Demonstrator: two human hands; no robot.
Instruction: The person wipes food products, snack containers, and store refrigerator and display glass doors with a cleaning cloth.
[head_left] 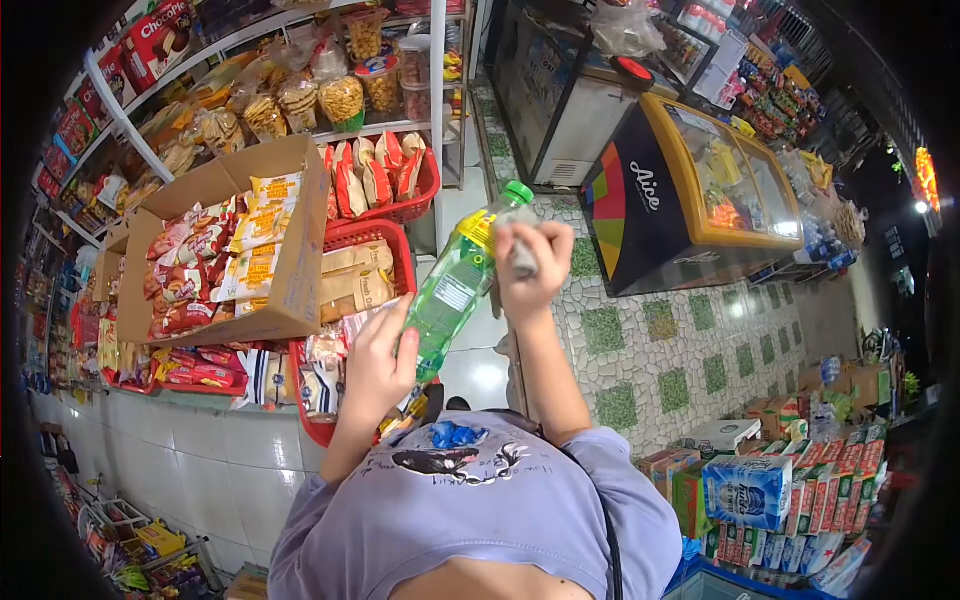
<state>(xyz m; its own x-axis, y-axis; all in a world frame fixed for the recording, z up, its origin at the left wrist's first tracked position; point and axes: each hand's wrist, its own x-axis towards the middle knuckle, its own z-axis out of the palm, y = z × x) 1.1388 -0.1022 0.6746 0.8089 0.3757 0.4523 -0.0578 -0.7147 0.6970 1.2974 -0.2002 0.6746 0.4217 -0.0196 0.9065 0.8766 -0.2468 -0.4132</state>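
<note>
A green plastic bottle with a green cap and yellow label is held tilted in front of the body, its cap end pointing up and right. My left hand is wrapped round its lower end. Near the bottle's neck, my right hand is closed on a small greyish-white object, too blurred to identify. Whether that hand touches the bottle cannot be made out.
To the left, a cardboard box of packaged snacks stands beside red baskets with bread packets. Shelves of snacks rise behind. An Aice freezer stands at right on the tiled floor, with stacked cartons at the lower right.
</note>
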